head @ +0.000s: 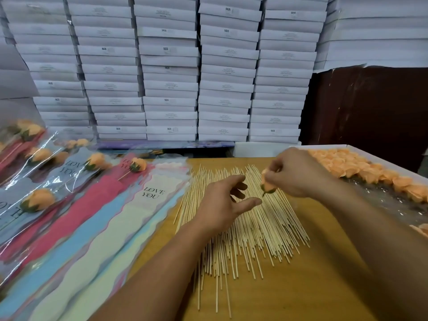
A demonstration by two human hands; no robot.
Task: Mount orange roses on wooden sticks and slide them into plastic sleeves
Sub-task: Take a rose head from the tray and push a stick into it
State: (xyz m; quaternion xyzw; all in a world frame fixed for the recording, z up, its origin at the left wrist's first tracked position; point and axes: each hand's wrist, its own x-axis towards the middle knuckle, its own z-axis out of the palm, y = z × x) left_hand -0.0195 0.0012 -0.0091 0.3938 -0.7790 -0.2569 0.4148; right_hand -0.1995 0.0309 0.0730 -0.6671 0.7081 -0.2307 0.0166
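Observation:
My right hand [294, 174] pinches one orange rose [267, 185] by its head, green base pointing down, just above a spread pile of wooden sticks [254, 232] on the yellow-brown table. My left hand [222, 205] hovers over the same pile with fingers loosely spread and holds nothing; its fingertips are a short way from the rose. A fan of empty plastic sleeves [111, 228] printed "LOVE YOU" lies to the left. Farther left lie several finished sleeved roses [38, 200].
A white tray [393, 169] at the right holds several loose orange roses [361, 169] on clear plastic. Stacks of white boxes [171, 72] form a wall behind the table. A dark brown panel [370, 107] stands at the back right.

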